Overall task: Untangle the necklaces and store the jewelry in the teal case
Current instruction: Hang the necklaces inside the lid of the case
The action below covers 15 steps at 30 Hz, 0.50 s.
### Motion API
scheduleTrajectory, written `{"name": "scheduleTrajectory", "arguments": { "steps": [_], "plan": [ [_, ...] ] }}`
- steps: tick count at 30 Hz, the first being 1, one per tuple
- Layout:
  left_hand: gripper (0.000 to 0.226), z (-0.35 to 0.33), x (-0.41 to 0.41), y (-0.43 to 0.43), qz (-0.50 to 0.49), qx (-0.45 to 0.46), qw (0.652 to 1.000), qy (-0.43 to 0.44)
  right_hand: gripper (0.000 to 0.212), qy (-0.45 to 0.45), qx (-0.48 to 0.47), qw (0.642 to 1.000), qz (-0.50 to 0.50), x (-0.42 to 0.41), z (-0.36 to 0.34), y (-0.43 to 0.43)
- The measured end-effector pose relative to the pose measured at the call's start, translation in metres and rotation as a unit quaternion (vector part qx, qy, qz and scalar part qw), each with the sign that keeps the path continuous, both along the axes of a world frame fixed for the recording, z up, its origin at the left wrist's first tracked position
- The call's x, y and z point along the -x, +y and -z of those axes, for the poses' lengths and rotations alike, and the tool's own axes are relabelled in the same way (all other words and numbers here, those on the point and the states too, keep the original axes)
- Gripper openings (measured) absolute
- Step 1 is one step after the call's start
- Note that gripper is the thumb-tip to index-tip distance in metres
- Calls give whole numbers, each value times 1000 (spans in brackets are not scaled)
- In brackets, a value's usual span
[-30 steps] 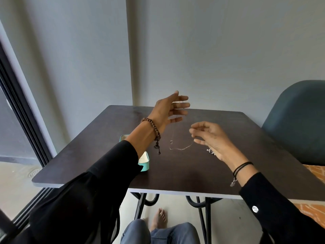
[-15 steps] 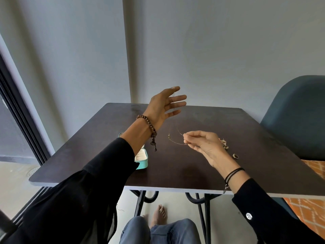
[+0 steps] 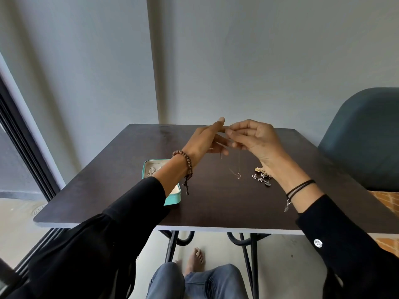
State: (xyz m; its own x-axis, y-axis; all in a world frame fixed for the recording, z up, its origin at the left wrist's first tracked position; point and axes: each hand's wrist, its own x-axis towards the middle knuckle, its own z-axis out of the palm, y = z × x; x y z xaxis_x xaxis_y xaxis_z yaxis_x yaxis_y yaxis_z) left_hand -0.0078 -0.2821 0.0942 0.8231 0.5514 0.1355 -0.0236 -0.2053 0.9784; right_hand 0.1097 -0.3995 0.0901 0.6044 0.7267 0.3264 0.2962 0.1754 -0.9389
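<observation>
**Two hands raised over the table, one necklace between them**

The left hand [image 3: 203,141] kept its fingers straight and slightly apart. The curled fingertips of the right hand [image 3: 257,139] met them, pinching a necklace [image 3: 238,175] whose chain was almost too fine to trace. Its loop hung down near the table [image 3: 216,210]. The left sleeve hid half of the open teal case [image 3: 172,201], whose contents were indistinct. A jewelry heap [image 3: 261,176] lay partly behind the right wrist.

The case [image 3: 172,201] sits left on the table [image 3: 216,210]. A necklace [image 3: 238,175] hangs to its right. The jewelry pile [image 3: 262,177] lies further right.
</observation>
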Motion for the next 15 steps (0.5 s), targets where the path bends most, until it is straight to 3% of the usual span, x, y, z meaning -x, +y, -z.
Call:
{"name": "scheduleTrajectory", "arguments": {
  "steps": [5, 10, 15],
  "plan": [
    [77, -4, 1, -3, 9, -56, 997, 59, 14, 17, 2, 999, 30, -4, 6, 0],
    [66, -2, 2, 2, 42, 18, 998, 44, 5, 95, 10, 995, -2, 0, 22, 4],
    [56, 1, 6, 7, 42, 26, 998, 28, 19, 239, -27, 969, -51, 9, 24, 3]
  ]
}}
